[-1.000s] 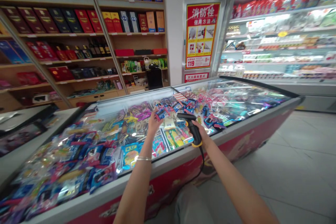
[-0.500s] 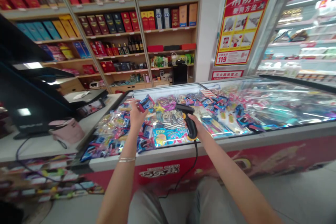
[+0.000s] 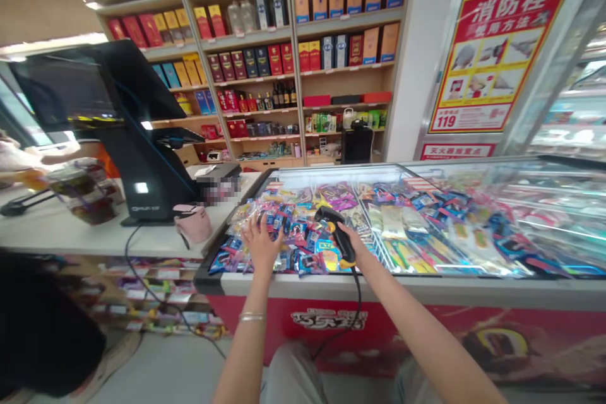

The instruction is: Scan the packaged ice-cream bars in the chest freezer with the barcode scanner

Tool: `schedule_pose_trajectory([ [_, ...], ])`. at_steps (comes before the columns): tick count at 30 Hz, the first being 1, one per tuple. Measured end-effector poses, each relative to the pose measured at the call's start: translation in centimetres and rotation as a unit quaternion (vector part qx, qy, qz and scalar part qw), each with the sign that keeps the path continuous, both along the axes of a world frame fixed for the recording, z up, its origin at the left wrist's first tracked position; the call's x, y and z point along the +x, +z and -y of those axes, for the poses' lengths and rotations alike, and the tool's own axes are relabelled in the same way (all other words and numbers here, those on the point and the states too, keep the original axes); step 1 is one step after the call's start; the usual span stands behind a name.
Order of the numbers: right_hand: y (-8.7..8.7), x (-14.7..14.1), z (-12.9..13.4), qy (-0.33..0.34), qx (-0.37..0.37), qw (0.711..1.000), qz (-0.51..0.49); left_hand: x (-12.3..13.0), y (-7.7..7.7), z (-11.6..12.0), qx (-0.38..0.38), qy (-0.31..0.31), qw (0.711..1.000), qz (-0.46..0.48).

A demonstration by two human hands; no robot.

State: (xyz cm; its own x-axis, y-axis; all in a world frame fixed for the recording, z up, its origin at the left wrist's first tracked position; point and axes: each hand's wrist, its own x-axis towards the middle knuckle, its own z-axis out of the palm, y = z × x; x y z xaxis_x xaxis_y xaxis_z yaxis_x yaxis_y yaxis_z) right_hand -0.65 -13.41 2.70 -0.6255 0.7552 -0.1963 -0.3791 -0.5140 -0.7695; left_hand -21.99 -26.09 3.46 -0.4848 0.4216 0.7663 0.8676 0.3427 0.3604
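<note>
At chest freezer [image 3: 331, 285] | L hand [image 3: 262, 243] open, fingers spread over snack pkts [image 3: 303, 259] in bin, contact unclear | R hand [image 3: 349, 252] clamped on corded barcode scanner [image 3: 334, 230] | pkts light, slick, soft: I'd pinch edges

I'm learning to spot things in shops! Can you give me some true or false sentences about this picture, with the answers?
1. The right hand holds a black scanner. True.
2. The left hand holds a bottle. False: it is open, holding nothing, over colourful packets.
3. A bracelet is on the left wrist. True.
4. The poster on the wall is blue. False: it is red.
</note>
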Motion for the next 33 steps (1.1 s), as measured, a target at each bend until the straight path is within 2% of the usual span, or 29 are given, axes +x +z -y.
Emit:
schedule_pose_trajectory([
  [3, -0.4, -0.1, -0.4, 0.000, 0.006, 1.000, 0.031, 0.5, -0.9, 0.1, -0.007, -0.051, 0.998, -0.042],
  [6, -0.7, -0.1, -0.5, -0.008, 0.010, 0.998, 0.055, 0.3, -1.3, -0.3, -0.002, -0.065, 0.997, -0.050],
  [11, -1.2, -0.2, -0.1, -0.029, 0.095, 0.993, 0.059, -0.1, -1.6, -0.6, 0.002, -0.082, 0.996, -0.025],
  [14, -1.4, -0.2, 0.1, -0.032, 0.125, 0.991, 0.046, -0.1, -1.6, -0.5, 0.000, -0.082, 0.996, -0.028],
  [25, -0.6, 0.2, 0.5, 0.006, 0.124, 0.992, 0.035, 0.1, -1.4, -0.4, -0.005, -0.057, 0.997, -0.044],
  [30, 0.5, 2.4, -0.5, 0.003, 0.127, 0.990, 0.053, 0.3, -1.0, -0.1, -0.008, -0.055, 0.997, -0.049],
  [33, 1.7, 5.1, -1.7, -0.021, 0.124, 0.991, 0.042, 1.2, 0.1, -0.5, 0.011, -0.028, 0.999, -0.039],
])
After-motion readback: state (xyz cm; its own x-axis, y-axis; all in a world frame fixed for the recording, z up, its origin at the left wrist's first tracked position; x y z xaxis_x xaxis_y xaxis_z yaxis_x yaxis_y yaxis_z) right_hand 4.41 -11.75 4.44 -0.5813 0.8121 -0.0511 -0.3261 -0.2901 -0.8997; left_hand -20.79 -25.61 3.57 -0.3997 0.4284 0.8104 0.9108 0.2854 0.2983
